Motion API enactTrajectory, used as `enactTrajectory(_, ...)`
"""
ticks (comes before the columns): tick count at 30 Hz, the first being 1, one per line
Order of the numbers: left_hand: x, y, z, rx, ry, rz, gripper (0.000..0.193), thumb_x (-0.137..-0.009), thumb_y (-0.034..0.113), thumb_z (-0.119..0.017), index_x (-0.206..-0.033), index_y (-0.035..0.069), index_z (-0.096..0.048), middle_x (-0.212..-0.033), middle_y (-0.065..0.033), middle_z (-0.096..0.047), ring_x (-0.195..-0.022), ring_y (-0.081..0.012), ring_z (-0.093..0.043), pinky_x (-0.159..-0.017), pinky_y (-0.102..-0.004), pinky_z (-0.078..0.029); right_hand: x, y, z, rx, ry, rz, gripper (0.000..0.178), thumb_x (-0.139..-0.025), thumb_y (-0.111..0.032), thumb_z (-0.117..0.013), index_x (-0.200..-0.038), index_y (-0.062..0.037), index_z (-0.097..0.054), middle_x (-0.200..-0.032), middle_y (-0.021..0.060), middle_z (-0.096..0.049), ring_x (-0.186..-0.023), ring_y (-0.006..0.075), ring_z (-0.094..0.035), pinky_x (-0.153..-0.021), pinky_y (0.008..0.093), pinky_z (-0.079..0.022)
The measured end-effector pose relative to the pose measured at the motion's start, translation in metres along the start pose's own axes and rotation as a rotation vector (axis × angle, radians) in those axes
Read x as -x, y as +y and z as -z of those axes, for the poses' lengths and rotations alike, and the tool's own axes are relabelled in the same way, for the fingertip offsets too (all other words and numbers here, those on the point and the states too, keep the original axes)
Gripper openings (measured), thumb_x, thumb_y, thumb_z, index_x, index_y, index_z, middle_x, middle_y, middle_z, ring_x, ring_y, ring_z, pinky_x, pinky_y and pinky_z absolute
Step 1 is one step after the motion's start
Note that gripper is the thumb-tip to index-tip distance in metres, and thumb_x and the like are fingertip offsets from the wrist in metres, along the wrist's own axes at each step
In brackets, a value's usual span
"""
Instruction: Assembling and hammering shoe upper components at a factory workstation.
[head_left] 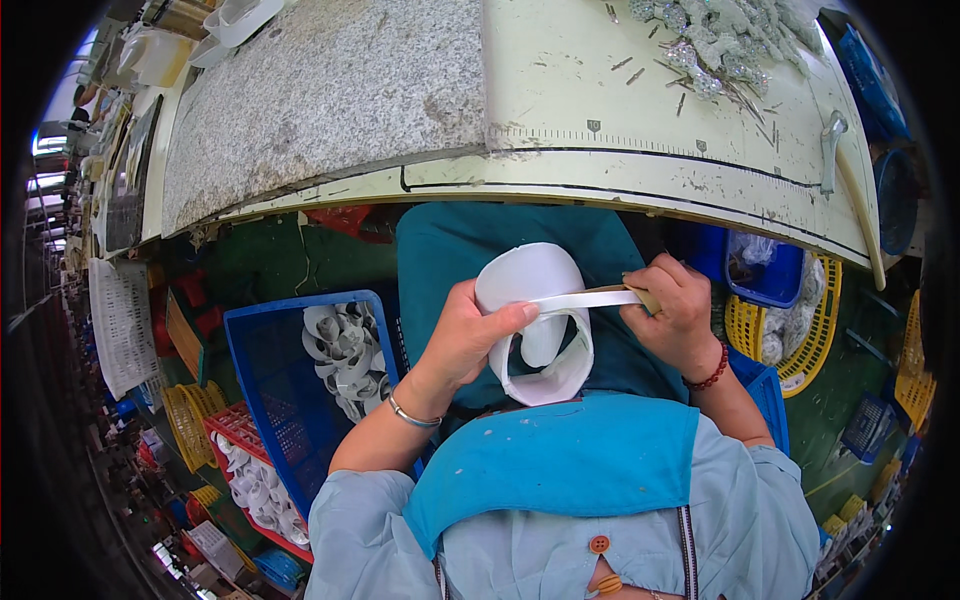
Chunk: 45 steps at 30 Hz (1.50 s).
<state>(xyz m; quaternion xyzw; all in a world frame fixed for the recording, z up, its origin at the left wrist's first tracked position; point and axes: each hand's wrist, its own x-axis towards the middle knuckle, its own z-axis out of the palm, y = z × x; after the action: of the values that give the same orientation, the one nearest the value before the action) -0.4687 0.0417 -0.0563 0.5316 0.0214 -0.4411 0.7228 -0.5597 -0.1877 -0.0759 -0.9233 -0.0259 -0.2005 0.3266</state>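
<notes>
Above my lap is a white shoe-like piece (530,272), with a broad rounded end and a looped band at the near end; its exact kind is not clear. My left hand (470,335) grips its left side, thumb lying over a narrow white strip (575,301) that crosses the piece. To the right, my right hand (675,310) pinches the far end of this strip, which looks tan near the fingers. The strip is stretched straight between both hands. What lies inside my right fist is hidden.
Ahead is a worktable with a grey stone slab (330,90), a hammer (832,150) and glittery beaded pieces (705,50). A blue crate (262,345) and a red crate (240,430) of white curved parts stand left. A blue bin (765,285) and yellow basket (745,325) stand right.
</notes>
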Motion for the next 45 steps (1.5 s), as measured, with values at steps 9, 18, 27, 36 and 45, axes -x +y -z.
enactTrajectory(9, 0.000, -0.001, -0.002, -0.157, 0.005, -0.070, 0.030, -0.076, 0.015, -0.076, -0.099, -0.001, -0.064, -0.080, -0.0038, -0.064, -0.061, -0.0061, -0.056, -0.049, -0.0189, -0.045, 0.012, 0.011, 0.010, -0.297, -0.202, -0.154, 0.027, -0.065, -0.005, -0.065, -0.092, -0.0024, -0.063, -0.083, 0.0108, -0.062, -0.069, 0.0223, -0.062, -0.062, 0.0298, -0.050)
enactTrajectory(18, 0.005, 0.009, -0.009, -0.297, 0.014, -0.222, 0.023, -0.078, 0.012, -0.074, -0.094, -0.002, -0.069, -0.086, -0.0031, -0.068, -0.074, -0.0068, -0.060, -0.065, -0.0217, -0.049, -0.017, -0.016, 0.014, -1.013, -0.473, -0.451, 0.037, -0.084, -0.013, -0.061, -0.117, 0.0004, -0.054, -0.100, 0.0074, -0.060, -0.075, 0.0096, -0.059, -0.066, 0.0245, -0.047)
enactTrajectory(27, 0.010, 0.010, -0.021, -0.845, 0.153, -0.663, 0.013, -0.069, 0.006, -0.074, -0.076, 0.000, -0.065, -0.064, -0.0043, -0.057, -0.055, -0.0100, -0.050, -0.050, -0.0229, -0.037, -0.027, -0.042, -0.007, -0.593, -0.322, -0.262, 0.034, -0.079, -0.014, -0.071, -0.107, -0.0017, -0.056, -0.100, 0.0090, -0.063, -0.055, 0.0129, -0.056, -0.048, 0.0251, -0.044)
enactTrajectory(36, 0.008, 0.002, -0.017, -0.900, 0.170, -0.764, 0.017, -0.068, 0.005, -0.076, -0.080, 0.000, -0.065, -0.066, -0.0049, -0.057, -0.055, -0.0100, -0.050, -0.049, -0.0224, -0.037, -0.021, -0.037, -0.009, -0.639, -0.407, -0.385, 0.022, -0.081, -0.019, -0.070, -0.089, -0.0020, -0.059, -0.065, 0.0070, -0.061, -0.049, 0.0140, -0.052, -0.047, 0.0271, -0.041)
enactTrajectory(45, 0.006, 0.004, -0.015, -0.859, 0.131, -0.660, 0.016, -0.069, 0.007, -0.075, -0.078, 0.000, -0.065, -0.066, -0.0049, -0.058, -0.056, -0.0105, -0.050, -0.050, -0.0228, -0.038, -0.022, -0.033, -0.016, -0.873, -0.455, -0.332, 0.017, -0.084, -0.014, -0.065, -0.082, 0.0012, -0.058, -0.064, 0.0052, -0.056, -0.056, 0.0097, -0.048, -0.051, 0.0272, -0.039)
